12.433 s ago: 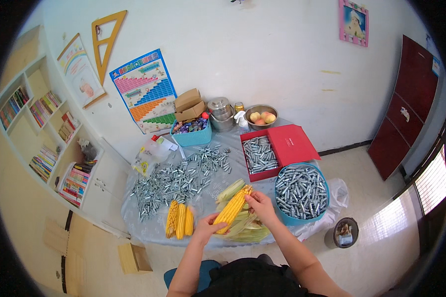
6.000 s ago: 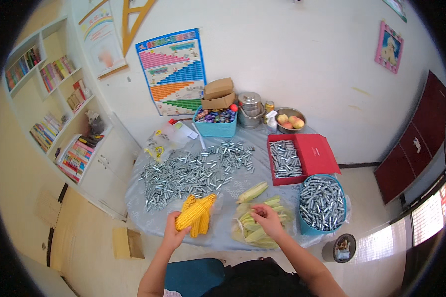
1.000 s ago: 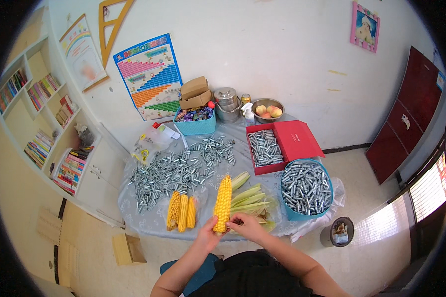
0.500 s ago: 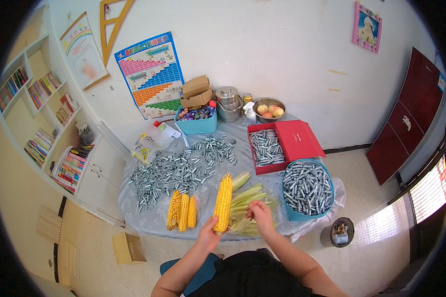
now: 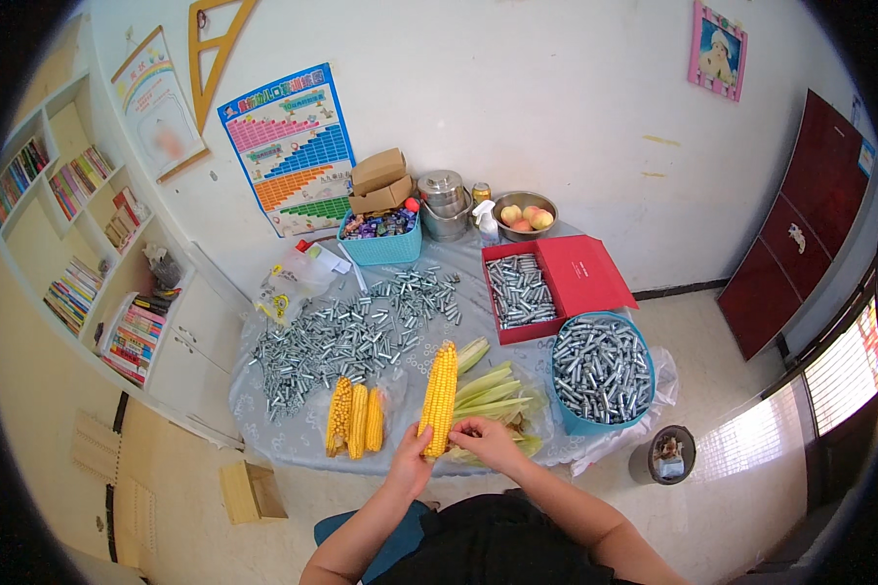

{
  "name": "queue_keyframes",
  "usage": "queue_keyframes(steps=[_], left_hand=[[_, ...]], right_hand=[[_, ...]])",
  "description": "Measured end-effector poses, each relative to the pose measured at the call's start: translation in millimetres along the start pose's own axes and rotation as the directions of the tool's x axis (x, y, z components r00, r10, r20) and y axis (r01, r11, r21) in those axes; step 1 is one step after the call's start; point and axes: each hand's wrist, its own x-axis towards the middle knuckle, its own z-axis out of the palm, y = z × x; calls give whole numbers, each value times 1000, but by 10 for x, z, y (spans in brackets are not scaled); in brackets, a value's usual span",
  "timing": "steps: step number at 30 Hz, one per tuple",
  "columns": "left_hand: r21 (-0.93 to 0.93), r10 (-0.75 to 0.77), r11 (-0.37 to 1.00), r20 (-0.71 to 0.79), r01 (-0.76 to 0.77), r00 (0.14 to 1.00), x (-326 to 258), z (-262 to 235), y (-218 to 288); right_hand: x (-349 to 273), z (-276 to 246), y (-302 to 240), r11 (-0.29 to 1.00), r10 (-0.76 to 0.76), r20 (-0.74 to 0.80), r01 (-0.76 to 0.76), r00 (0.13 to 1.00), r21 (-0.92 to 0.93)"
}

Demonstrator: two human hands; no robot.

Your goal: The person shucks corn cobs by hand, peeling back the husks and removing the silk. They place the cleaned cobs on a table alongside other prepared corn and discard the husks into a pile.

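Observation:
My left hand (image 5: 412,460) is closed round the lower end of a husked ear of yellow corn (image 5: 440,395), which stands nearly upright above the table's near edge. My right hand (image 5: 488,445) has its fingers pinched together against the lower right side of that ear; anything between the fingertips is too small to make out. Behind and below this hand lies a heap of pale green husks (image 5: 493,398). Left of my hands, several husked yellow ears (image 5: 358,419) rest side by side on clear plastic.
Many small metal cylinders (image 5: 332,346) lie spread over the grey tablecloth. More fill a red box (image 5: 595,278) and a blue tub (image 5: 580,426). Along the back stand a turquoise basket (image 5: 385,250), a steel pot (image 5: 446,224), a spray bottle (image 5: 487,229) and a bowl of peaches (image 5: 525,234).
My right hand has moved left from over the husks to the lower part of the ear. My left hand keeps its hold, and the ear stays in nearly the same place.

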Motion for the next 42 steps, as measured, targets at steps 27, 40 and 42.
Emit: queue_keyframes(steps=[27,40,42], left_hand=[[105,-7,994,-13,8,1000,8,-40,-56],[279,97,957,-38,-82,995,-48,40,-124],[359,154,924,-28,-134,988,-67,63,-124]], right_hand=[[191,-147,-84,968,-168,-307,216,937,129],[98,-136,-180,972,-221,-285,233,933,9],[100,-164,-152,975,-221,-284,219,933,-38]])
